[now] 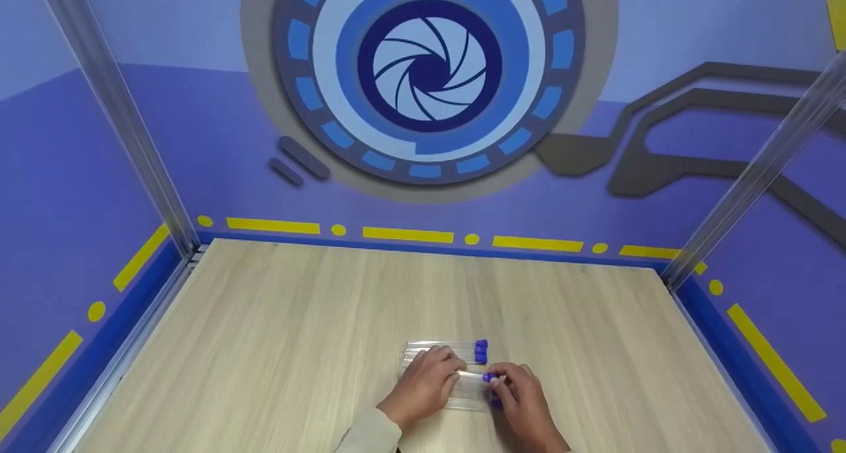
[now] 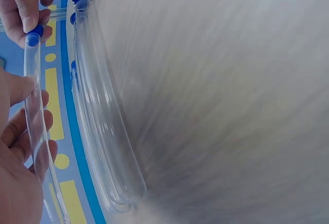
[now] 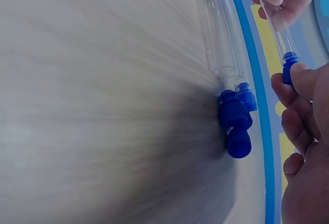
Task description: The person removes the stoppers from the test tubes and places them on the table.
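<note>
A clear test tube (image 2: 32, 59) is held between both hands, above the table. Its body lies between the thumb and fingers of my left hand (image 1: 426, 381). At its other end, the thumb and forefinger of my right hand (image 1: 525, 400) pinch the blue cap (image 3: 289, 72). The cap sits on the mouth of the tube; how tightly, I cannot tell. Below the hands, several similar capped tubes (image 1: 468, 399) lie side by side on the table. Behind the left hand lies another group of tubes (image 1: 436, 344), their blue caps (image 1: 481, 352) pointing right.
The wooden table (image 1: 297, 321) extends around the tubes on all sides. Purple panels with yellow dashes (image 1: 408, 234) stand along its back and sides. Metal posts (image 1: 125, 122) rise at the back corners.
</note>
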Tool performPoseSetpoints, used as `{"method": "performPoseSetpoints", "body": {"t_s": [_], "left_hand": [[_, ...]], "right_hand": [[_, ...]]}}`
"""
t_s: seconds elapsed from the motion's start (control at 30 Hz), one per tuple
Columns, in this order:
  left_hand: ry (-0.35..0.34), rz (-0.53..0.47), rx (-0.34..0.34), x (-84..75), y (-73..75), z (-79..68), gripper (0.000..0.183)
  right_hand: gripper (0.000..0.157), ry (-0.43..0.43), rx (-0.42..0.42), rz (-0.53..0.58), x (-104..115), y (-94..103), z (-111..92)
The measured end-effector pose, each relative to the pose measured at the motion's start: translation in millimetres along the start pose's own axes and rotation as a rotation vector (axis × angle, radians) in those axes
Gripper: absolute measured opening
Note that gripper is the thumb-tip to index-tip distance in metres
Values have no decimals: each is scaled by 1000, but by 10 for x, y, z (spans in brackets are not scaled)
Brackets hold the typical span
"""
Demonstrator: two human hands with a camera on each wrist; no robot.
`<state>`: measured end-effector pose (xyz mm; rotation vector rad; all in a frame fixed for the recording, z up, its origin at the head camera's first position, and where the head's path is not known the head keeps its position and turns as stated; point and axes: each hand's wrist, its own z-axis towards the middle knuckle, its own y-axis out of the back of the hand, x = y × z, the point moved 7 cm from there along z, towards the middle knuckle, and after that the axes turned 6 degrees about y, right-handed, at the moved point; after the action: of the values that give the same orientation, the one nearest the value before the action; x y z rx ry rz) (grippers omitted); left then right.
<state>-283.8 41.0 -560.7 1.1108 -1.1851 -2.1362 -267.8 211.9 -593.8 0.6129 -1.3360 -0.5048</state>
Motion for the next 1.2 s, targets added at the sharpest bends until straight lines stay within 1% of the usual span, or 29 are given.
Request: {"method": "performPoseSetpoints", "body": {"t_s": [0.17, 0.27, 0.4, 0.5, 0.73, 1.0, 1.2], "left_hand": [[13, 1, 7, 4, 3, -2, 16], [4, 6, -16, 1, 19, -10, 16], [-5, 11, -33, 4, 26, -18, 14], [6, 14, -20, 13, 13, -18, 15], [19, 21, -16, 19, 2, -9, 15], [61, 20, 46, 41, -38, 9, 16], [63, 40, 36, 33, -48, 20, 16]], "right_hand": [[12, -5, 0, 26, -2, 2, -4], [12, 18, -39, 7, 9, 28, -6], [14, 9, -74, -20, -1, 47, -5], [15, -34, -70, -22, -29, 42, -4], [18, -85, -77, -51, -60, 25, -6], [22, -176, -36, -5, -144, -41, -12], [23, -184, -47, -27, -165, -49, -5]]}}
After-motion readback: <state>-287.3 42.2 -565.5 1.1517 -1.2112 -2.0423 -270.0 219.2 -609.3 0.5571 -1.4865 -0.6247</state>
